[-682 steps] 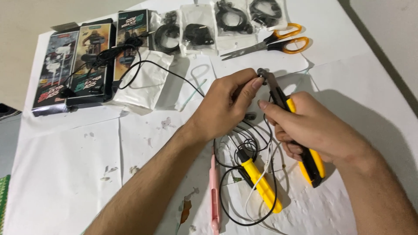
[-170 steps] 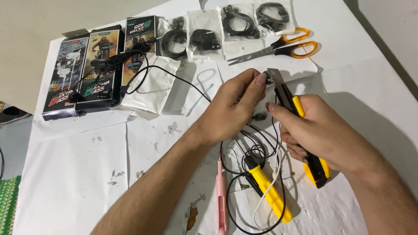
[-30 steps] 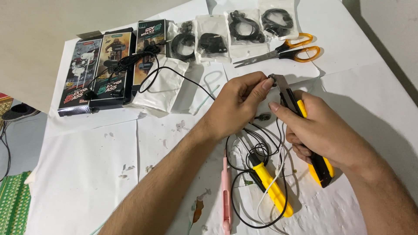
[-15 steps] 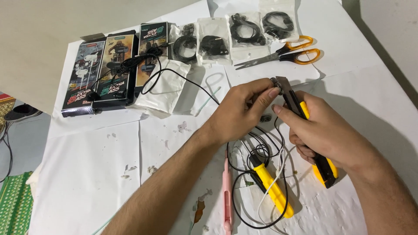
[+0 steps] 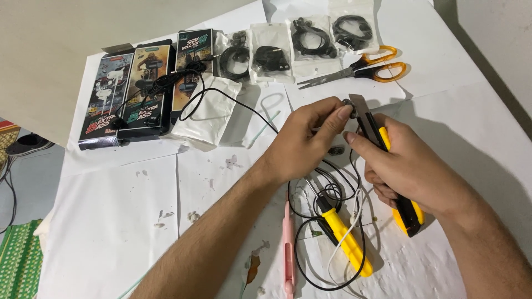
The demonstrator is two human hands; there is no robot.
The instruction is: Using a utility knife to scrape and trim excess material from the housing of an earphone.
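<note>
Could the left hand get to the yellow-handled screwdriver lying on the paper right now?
Probably not at once: the left hand is pinching a small earbud piece against the utility knife blade. The screwdriver lies just below its wrist, uncovered, amid black cable.

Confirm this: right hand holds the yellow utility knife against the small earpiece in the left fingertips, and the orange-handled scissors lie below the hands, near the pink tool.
Not quite. The head view shows the scissors at the top of the table, above the hands, beside the bagged earphones. The rest holds: right hand, utility knife, left hand, earpiece.
</note>
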